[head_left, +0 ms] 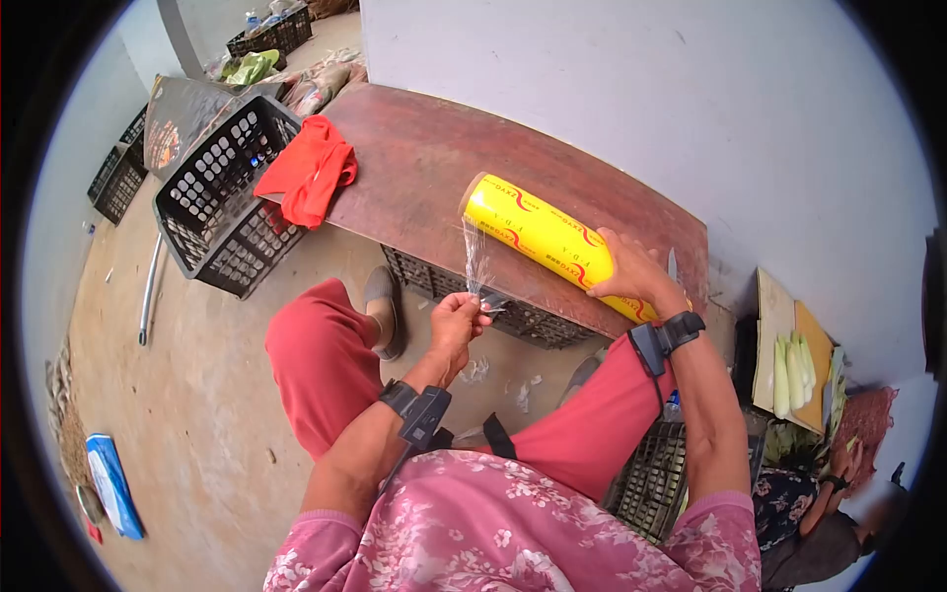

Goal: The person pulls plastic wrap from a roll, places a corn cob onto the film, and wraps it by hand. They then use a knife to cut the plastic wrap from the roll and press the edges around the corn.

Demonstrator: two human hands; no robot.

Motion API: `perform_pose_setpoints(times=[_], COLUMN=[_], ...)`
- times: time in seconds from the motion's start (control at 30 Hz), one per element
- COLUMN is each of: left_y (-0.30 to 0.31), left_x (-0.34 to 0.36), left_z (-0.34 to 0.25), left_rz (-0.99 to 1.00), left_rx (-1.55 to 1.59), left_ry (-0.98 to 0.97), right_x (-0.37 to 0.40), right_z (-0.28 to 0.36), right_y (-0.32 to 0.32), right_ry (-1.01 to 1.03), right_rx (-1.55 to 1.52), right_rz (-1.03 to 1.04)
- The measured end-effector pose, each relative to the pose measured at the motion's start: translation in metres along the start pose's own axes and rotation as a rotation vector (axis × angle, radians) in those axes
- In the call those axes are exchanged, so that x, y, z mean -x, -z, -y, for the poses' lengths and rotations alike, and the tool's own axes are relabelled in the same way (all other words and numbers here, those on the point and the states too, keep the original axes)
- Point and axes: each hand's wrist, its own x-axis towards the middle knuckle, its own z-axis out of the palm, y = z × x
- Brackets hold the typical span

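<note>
A large yellow roll of cling film with red printing lies slantwise on a reddish-brown wooden board. My right hand grips the roll near its right end, thumb in front and fingers over the top. From the roll's left end, a bunched strip of clear film hangs down past the board's front edge. My left hand pinches the lower end of that strip between thumb and fingers, below the roll. Just beyond my right wrist, a pointed metal blade lies on the board; its handle is hidden.
The wooden board rests over black crates. A red cloth hangs over its left corner beside another black crate. Pale long vegetables lie at right, near another person. A metal tube is on the floor.
</note>
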Motion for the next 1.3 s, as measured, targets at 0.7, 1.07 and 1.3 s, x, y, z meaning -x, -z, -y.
perform_pose_setpoints(times=[0.7, 1.07, 1.3], left_y=[0.011, 0.013, 0.013], left_x=[0.023, 0.021, 0.022], left_z=[0.015, 0.018, 0.017], left_rz=[-0.004, 0.022, 0.057], left_rx=[-0.032, 0.011, 0.126], left_ry=[0.044, 0.068, 0.088], right_x=[0.023, 0.038, 0.058], right_z=[0.015, 0.086, 0.132], right_y=[-0.006, -0.038, -0.125], right_ry=[-0.005, 0.256, -0.404], right_rx=[0.078, -0.222, -1.791], right_rz=[-0.024, -0.414, 0.471])
